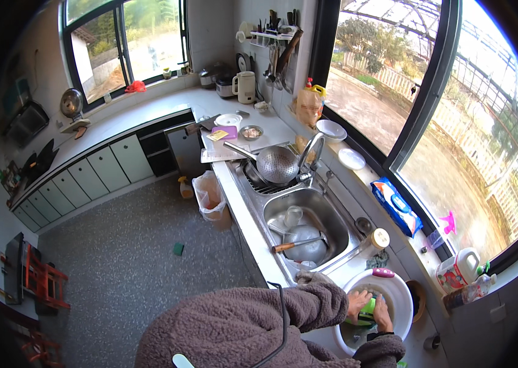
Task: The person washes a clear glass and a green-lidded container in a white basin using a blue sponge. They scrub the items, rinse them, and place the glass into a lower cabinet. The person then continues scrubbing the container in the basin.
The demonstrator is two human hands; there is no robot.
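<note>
Both my hands are inside a white plastic basin (404, 299) on the counter, which holds cloudy water. My left hand (357, 304) grips a bright green item (366, 313) with dark bands from the left side. Against its other side presses my right hand (382, 315), fingers pointing up the picture. Fingers and water hide much of this item, so its exact kind is unclear. A magenta dotted grip (383, 273) marks the basin's far rim. Brown fleece sleeves (316, 301) cover my arms down to the wrists.
Beside the basin, a steel sink (344, 230) holds a metal bowl (306, 244), a wooden-handled utensil (284, 247) and a glass (293, 216). A perforated strainer (277, 164) rests under the faucet (313, 152). A lidded jar (376, 241), a wipes pack (396, 206) and bottles (459, 271) line the window side.
</note>
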